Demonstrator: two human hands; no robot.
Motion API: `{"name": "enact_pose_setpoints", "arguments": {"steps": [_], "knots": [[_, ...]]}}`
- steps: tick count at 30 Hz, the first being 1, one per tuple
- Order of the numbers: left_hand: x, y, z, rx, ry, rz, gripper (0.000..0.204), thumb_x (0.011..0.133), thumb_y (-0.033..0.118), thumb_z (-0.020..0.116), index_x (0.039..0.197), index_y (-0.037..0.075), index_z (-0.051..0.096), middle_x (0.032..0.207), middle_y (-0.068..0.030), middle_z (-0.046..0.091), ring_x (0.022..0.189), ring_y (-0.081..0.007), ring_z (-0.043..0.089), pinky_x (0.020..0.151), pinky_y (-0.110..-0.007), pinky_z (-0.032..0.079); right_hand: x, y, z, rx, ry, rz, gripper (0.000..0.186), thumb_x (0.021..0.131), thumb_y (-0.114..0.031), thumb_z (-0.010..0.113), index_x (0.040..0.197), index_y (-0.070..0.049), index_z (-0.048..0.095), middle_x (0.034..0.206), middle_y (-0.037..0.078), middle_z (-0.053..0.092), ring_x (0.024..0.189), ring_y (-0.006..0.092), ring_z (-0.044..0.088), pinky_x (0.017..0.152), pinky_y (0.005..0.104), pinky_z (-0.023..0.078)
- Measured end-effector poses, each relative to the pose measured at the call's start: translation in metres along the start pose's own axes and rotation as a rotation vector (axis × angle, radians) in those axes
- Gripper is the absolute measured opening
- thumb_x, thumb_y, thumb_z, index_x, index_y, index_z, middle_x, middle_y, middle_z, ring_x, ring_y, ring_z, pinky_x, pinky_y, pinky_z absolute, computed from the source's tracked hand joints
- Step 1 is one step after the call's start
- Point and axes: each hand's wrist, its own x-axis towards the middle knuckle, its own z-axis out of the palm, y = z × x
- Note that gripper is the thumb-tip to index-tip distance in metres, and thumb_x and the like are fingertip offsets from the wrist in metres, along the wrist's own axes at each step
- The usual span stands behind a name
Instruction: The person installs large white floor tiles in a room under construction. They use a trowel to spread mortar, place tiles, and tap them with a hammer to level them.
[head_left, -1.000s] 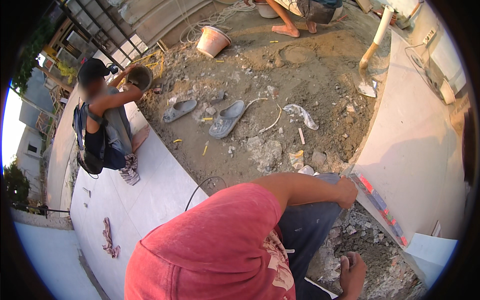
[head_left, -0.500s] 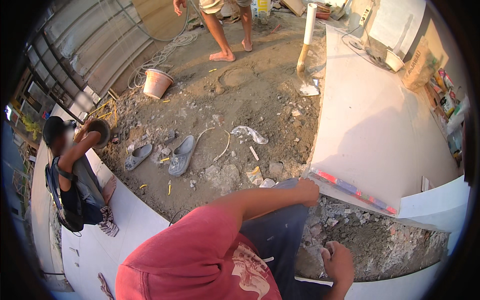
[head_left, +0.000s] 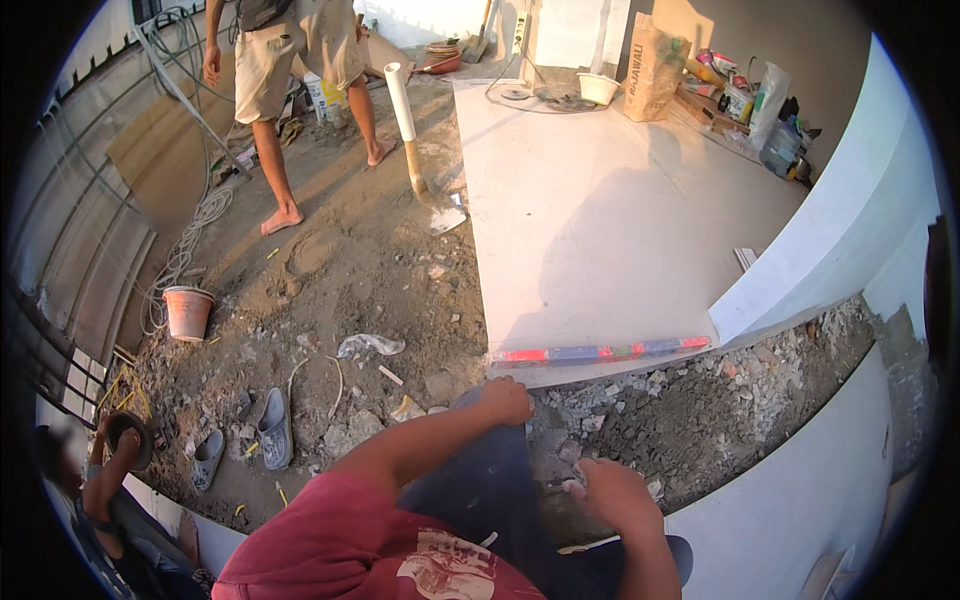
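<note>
My left hand [head_left: 508, 400] is closed at the corner of a large pale slab [head_left: 600, 240], just past my knee [head_left: 465, 470]. Its fingers curl away from view, so whatever they grip is hidden. My right hand [head_left: 612, 493] hangs low over a strip of rubble and damp mortar [head_left: 690, 445]. Its dusty fingers are bent inward near a small grey lump [head_left: 571, 452]; I cannot make out what is in them. A red and blue patterned strip [head_left: 600, 353] lies along the slab's near edge.
Two grey clogs [head_left: 275, 430] and an orange bucket [head_left: 188, 313] sit on rough ground at left. A shovel [head_left: 415, 165] stands upright beside the slab. One person [head_left: 300, 70] stands barefoot behind; another [head_left: 105, 500] holds a round, dark container. A paper sack [head_left: 655, 70] stands far right.
My view has swung to the right, so the slab and rubble strip sit further left. My right hand has moved forward over the rubble. The standing person has stepped.
</note>
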Motion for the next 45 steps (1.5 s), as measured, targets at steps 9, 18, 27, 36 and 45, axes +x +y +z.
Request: {"name": "enact_pose_setpoints", "arguments": {"steps": [9, 18, 27, 36, 45], "knots": [[0.005, 0.023, -0.011, 0.127, -0.115, 0.02, 0.062, 0.084, 0.048, 0.06, 0.124, 0.001, 0.062, 0.137, -0.022, 0.049, 0.124, -0.0363, 0.051, 0.103, -0.046, 0.043, -0.013, 0.005, 0.0, 0.044, 0.038, 0.032, 0.033, 0.094, -0.033, 0.056, 0.104, -0.002, 0.061, 0.097, 0.019, 0.067, 0.094, 0.0368, 0.066, 0.081, 0.0484, 0.052], [0.027, 0.048, 0.012, 0.338, -0.109, 0.065, 0.076, 0.072, 0.058, 0.069, 0.117, -0.002, 0.066, 0.138, -0.0308, 0.044, 0.125, -0.0461, 0.048, 0.103, -0.047, 0.044, -0.001, 0.021, 0.024, 0.152, 0.11, 0.001, 0.02, 0.083, -0.015, 0.06, 0.086, 0.002, 0.068, 0.087, 0.02, 0.069, 0.083, 0.0358, 0.069, 0.071, 0.0484, 0.053], [0.097, 0.008, 0.047, 0.534, -0.254, 0.241, 0.086, 0.07, 0.067, 0.068, 0.118, -0.004, 0.065, 0.133, -0.0305, 0.053, 0.129, -0.0421, 0.048, 0.104, -0.048, 0.042, -0.013, 0.002, 0.031, 0.125, 0.199, -0.049, 0.016, 0.077, -0.011, 0.059, 0.079, 0.0, 0.072, 0.084, 0.017, 0.072, 0.079, 0.0319, 0.071, 0.063, 0.0471, 0.054], [0.104, 0.016, 0.038, 0.394, -0.218, 0.212, 0.094, 0.067, 0.072, 0.068, 0.11, -0.012, 0.065, 0.118, -0.0321, 0.062, 0.117, -0.0407, 0.059, 0.101, -0.043, 0.045, -0.03, -0.003, 0.039, 0.143, 0.39, -0.074, 0.016, 0.078, -0.012, 0.06, 0.081, -0.002, 0.072, 0.083, 0.014, 0.071, 0.079, 0.03, 0.071, 0.066, 0.0452, 0.053], [0.063, 0.063, 0.021, 0.286, -0.107, 0.144, 0.086, 0.065, 0.063, 0.075, 0.101, -0.015, 0.066, 0.111, -0.031, 0.065, 0.108, -0.0388, 0.064, 0.09, -0.045, 0.051, -0.046, -0.007, 0.038, 0.159, 0.319, -0.012, 0.021, 0.078, -0.014, 0.061, 0.088, -0.001, 0.073, 0.088, 0.016, 0.072, 0.083, 0.0315, 0.071, 0.072, 0.0467, 0.053]]}}
